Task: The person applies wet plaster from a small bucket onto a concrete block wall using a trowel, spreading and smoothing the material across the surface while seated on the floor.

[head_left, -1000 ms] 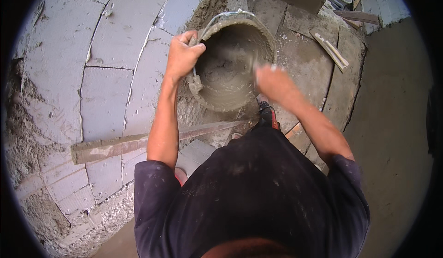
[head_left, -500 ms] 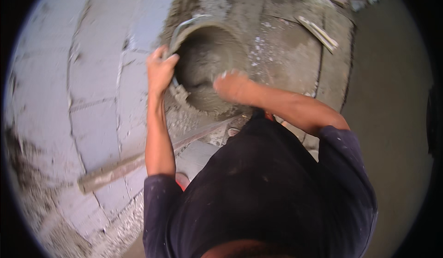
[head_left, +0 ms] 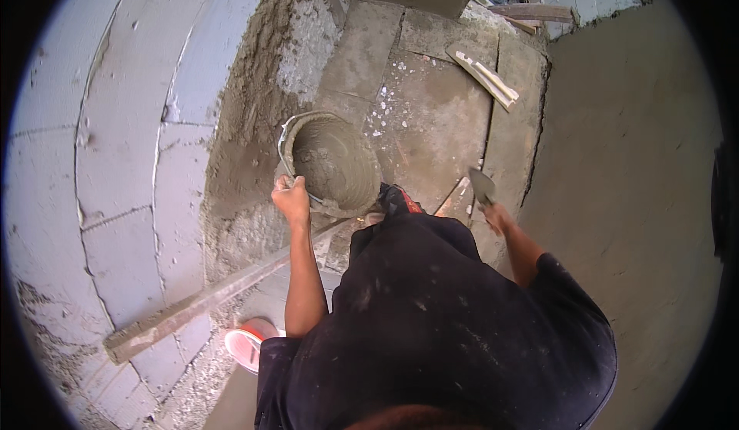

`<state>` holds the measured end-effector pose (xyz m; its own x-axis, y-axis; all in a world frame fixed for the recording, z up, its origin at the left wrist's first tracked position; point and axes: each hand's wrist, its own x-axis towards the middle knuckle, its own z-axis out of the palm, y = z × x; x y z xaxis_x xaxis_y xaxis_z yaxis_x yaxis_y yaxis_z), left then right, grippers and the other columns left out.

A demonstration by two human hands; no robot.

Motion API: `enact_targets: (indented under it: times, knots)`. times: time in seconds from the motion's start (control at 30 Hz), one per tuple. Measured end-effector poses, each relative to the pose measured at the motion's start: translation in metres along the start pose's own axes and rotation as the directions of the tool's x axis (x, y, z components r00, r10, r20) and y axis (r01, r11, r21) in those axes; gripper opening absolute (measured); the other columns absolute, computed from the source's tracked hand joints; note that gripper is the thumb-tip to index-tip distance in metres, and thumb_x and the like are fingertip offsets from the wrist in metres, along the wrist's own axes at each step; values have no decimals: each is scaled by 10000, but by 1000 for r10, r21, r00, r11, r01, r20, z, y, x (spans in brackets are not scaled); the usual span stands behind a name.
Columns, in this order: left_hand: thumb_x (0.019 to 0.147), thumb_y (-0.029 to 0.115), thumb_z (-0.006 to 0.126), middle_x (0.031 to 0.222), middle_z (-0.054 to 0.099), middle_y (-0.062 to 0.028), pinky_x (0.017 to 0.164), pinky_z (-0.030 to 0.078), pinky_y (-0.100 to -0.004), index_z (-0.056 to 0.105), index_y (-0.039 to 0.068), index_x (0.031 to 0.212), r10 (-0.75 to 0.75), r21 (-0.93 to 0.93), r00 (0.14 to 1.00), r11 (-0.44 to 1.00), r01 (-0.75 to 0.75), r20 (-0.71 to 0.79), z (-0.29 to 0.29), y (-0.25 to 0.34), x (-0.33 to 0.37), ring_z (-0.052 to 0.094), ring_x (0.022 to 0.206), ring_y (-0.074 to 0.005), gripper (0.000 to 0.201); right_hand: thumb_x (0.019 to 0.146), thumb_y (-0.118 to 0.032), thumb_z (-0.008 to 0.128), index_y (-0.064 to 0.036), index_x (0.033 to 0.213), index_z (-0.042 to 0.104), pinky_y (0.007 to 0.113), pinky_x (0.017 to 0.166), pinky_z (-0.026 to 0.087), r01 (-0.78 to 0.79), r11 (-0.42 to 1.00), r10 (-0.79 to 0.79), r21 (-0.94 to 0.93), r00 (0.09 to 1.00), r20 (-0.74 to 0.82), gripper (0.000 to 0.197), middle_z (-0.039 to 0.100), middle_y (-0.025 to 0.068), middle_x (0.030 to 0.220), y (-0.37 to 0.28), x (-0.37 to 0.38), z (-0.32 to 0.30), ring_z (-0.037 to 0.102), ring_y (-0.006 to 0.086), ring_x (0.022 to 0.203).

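A mortar-crusted bucket (head_left: 362, 160) with a wire handle hangs or rests just ahead of me, its mouth facing up; wet grey mortar (head_left: 319, 160) lies inside. My left hand (head_left: 292, 199) is closed on the near left part of the bucket's rim and handle. Out to the right, my right hand (head_left: 499, 219) grips a pointed trowel (head_left: 483, 187), its grey blade directed forward and away from the bucket. The trowel's handle is mostly hidden by my fingers.
Grey block wall (head_left: 123, 160) stands at left, partly coated with rough mortar (head_left: 250, 114). A long wooden board (head_left: 200, 301) slants below the bucket, near a red and white bucket (head_left: 248, 344). Broken strips (head_left: 485, 80) lie on the floor slabs (head_left: 443, 126). Smooth plaster (head_left: 616, 168) covers the right side.
My right hand has moved out of the bucket's mouth to the right, and the trowel now shows. The bucket and my left hand appear lower and smaller; the view has shifted.
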<state>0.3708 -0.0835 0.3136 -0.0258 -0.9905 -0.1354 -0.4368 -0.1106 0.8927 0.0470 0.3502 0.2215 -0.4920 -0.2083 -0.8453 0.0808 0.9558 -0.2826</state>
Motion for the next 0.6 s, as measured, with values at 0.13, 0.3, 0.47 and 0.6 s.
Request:
enact_targets:
  times: [0.13, 0.3, 0.47, 0.6]
  knots:
    - [718, 87, 675, 668, 593, -121, 628, 448, -365, 600, -68, 783, -30, 24, 997, 999, 32, -68, 18, -26, -19, 541, 629, -184, 183, 944, -370, 556, 20, 1204, 475, 451, 636, 589, 48, 732, -259, 680, 942, 212, 476, 612, 233, 1063, 169, -17, -52, 651, 282, 721]
    - [710, 138, 699, 758, 661, -246, 679, 490, -424, 663, -61, 875, -143, 156, 963, 971, 182, -228, 43, -77, -35, 673, 726, -311, 261, 992, -372, 453, -57, 1272, 476, 478, 608, 585, -463, 256, -412, 849, 742, 529, 422, 607, 190, 1032, 171, -50, -74, 670, 309, 743]
    - [710, 224, 721, 765, 678, -234, 678, 496, -410, 682, -40, 956, -262, 79, 908, 950, 303, -327, 65, -74, -27, 669, 695, -305, 363, 966, -300, 535, -88, 1030, 621, 341, 464, 450, 426, 849, -357, -312, 899, 255, 237, 556, 24, 663, 55, -22, -95, 544, 157, 543]
    - [709, 221, 724, 761, 675, -234, 675, 491, -420, 672, -43, 928, -380, -17, 860, 917, 399, -340, 93, -110, 6, 670, 715, -333, 347, 941, -354, 601, -110, 983, 564, 294, 404, 378, 428, 901, -392, -68, 872, 295, 251, 473, -38, 589, -29, 100, -117, 448, 92, 457]
